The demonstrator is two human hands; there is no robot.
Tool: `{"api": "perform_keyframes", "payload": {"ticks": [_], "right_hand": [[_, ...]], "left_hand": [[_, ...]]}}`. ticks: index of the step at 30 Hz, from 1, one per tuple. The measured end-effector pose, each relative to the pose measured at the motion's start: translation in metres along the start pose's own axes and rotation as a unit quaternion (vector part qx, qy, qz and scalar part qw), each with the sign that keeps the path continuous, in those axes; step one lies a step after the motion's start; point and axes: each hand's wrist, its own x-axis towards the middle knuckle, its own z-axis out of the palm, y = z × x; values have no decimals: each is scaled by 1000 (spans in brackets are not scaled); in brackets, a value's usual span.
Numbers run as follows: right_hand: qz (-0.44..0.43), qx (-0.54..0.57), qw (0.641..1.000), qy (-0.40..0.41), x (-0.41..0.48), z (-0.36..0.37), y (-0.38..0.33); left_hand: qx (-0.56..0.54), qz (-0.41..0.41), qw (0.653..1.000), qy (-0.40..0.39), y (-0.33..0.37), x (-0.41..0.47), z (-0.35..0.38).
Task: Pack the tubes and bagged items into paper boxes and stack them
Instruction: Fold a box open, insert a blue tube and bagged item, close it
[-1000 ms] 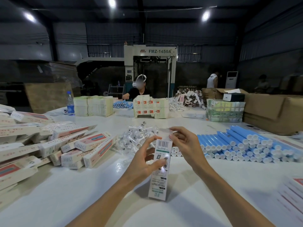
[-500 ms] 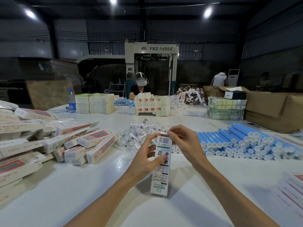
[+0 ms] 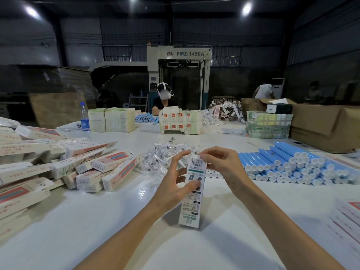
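A narrow white paper box point(image 3: 192, 201) with a barcode stands on end in front of me on the white table point(image 3: 97, 221). My left hand point(image 3: 176, 182) grips its side, thumb across the printed face. My right hand point(image 3: 220, 162) pinches the box's top end with curled fingers. Behind the box lies a heap of small clear bagged items point(image 3: 163, 158). Blue tubes with white caps point(image 3: 292, 164) are stacked in rows to the right. Packed boxes point(image 3: 81, 166) lie piled at the left.
Flat box blanks point(image 3: 348, 221) lie at the right edge. Across the table a person point(image 3: 164, 100) sits behind stacked cartons point(image 3: 180, 121), pale packs point(image 3: 112, 119) and a water bottle point(image 3: 84, 117). Brown cardboard boxes point(image 3: 321, 123) stand at the far right.
The box top has been closed: the raised flap seen a second ago is now down under my right fingers. The box stands slightly farther from me; both hands stay on it.
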Motion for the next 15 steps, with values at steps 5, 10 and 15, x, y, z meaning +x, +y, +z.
{"api": "perform_keyframes", "payload": {"ticks": [5,10,15], "right_hand": [[-5,4,999,-46,-4,-2,3],[-25,-22,999,-40,-6,8,14],[-57,-61,996,-17,-5,12,19]], "left_hand": [[-17,2,1000,6,-1,0,-3],[-45,2,999,24,-4,1,-5],[-53,2,998,23,-7,1,-6]]}}
